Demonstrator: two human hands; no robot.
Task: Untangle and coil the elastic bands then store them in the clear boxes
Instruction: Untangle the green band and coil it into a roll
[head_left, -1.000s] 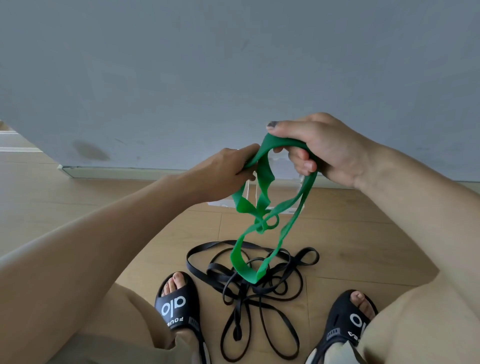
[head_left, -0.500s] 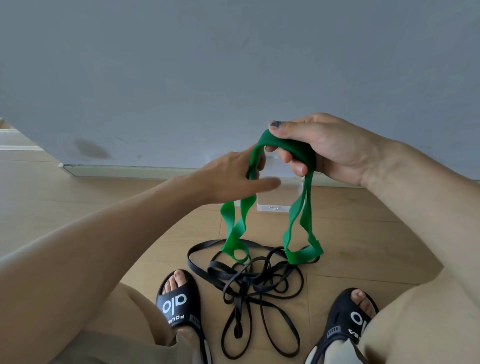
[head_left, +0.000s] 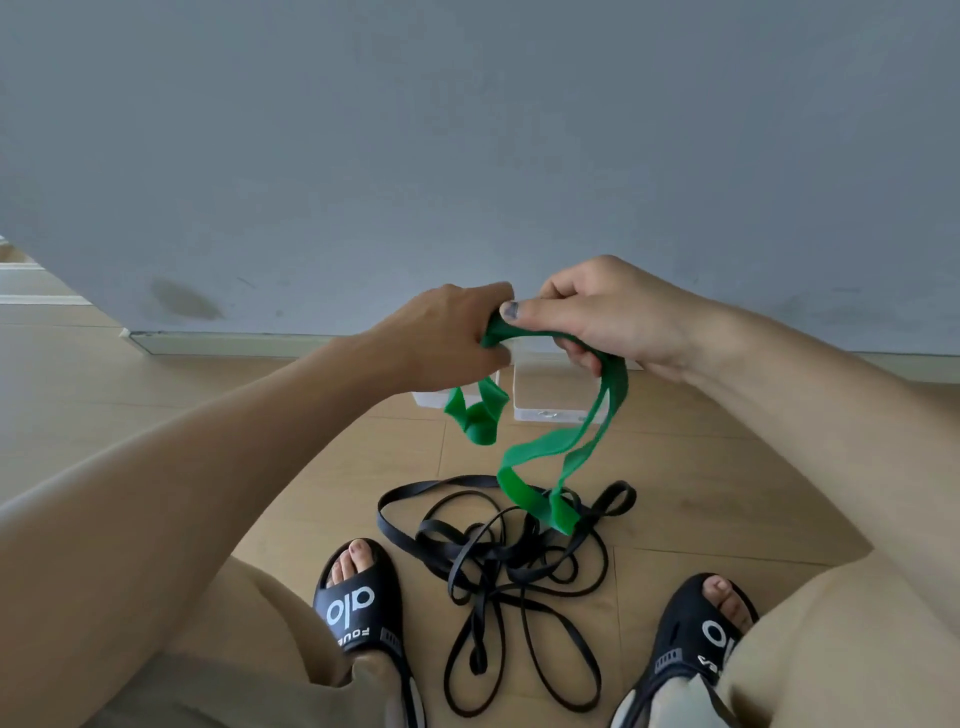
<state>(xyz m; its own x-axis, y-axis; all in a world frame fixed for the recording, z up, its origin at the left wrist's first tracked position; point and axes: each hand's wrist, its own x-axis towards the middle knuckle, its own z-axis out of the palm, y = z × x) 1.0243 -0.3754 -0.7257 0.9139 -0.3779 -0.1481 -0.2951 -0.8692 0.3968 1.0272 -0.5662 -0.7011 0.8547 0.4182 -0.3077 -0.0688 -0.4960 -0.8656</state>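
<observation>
Wooden floor (head_left: 260, 415) — grey wall (head_left: 467, 130); tangled black bands (head_left: 498, 561).

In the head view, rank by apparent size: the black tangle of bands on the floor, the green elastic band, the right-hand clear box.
1. Black tangle of bands, spreading widest.
2. Green elastic band, held in both hands; being nearer the camera inflates it.
3. Right-hand clear box, partly hidden and farthest away.

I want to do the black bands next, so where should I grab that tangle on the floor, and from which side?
Probably the outer loop of the black bands at their left edge, coming from above on the left. That strand arcs clear of the knot, so a hand can likely hook it. The middle is crossed strands, and the green band, held by the left hand and right hand, dangles over the right part.
</observation>
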